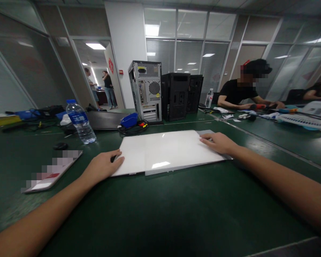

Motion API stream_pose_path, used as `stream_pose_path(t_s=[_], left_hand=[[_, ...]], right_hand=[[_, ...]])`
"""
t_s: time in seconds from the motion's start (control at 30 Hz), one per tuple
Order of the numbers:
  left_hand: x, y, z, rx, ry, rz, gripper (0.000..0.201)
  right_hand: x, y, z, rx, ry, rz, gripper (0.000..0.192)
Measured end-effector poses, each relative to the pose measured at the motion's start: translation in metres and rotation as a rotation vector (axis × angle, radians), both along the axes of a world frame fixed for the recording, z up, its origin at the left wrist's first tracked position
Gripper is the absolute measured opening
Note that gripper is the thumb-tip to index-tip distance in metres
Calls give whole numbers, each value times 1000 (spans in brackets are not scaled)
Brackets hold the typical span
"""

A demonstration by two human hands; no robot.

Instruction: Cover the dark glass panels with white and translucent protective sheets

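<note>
A flat white panel [166, 150] lies on the green table [155, 214] in front of me, with a grey sheet edge showing under its right and front sides. My left hand [103, 166] rests on the panel's near left corner, fingers curled over the edge, with a small dark object showing at the fingertips. My right hand [216, 142] lies flat on the panel's far right corner, fingers spread.
A water bottle [80, 121] stands at the left. A phone-like card [53, 171] lies near my left arm. Three computer towers [147, 91] stand behind the panel, with a blue item and cables [131, 123] beside them. Two people sit at the right; two stand in the doorway.
</note>
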State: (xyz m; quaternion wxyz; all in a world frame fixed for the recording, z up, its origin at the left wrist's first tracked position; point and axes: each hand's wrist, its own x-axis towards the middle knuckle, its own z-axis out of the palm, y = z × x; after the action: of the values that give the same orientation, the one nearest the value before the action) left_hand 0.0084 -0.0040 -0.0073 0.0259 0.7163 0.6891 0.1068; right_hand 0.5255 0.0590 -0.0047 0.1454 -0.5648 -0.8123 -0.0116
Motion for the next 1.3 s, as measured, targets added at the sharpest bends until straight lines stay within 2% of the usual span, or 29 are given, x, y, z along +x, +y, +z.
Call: stream_pose_path(t_s=[0.1, 0.2, 0.3, 0.43, 0.83, 1.3], left_hand=[[0, 1, 0, -7, 7, 0, 69], [-1, 2, -1, -8, 14, -1, 69], [-2, 3, -1, -5, 10, -7, 70], [-3, 3, -2, 0, 11, -15, 70], [-3, 2, -1, -11, -14, -23, 71], [-1, 2, -1, -7, 22, 18, 64]], right_hand=[[-1, 1, -1, 40, 86, 92, 56], [6, 4, -3, 98, 51, 106, 54], [15, 6, -5, 77, -26, 153, 53], [19, 6, -6, 32, -26, 183, 53], [-23, -10, -3, 3, -19, 266, 56], [-30, -14, -3, -21, 31, 367, 66]])
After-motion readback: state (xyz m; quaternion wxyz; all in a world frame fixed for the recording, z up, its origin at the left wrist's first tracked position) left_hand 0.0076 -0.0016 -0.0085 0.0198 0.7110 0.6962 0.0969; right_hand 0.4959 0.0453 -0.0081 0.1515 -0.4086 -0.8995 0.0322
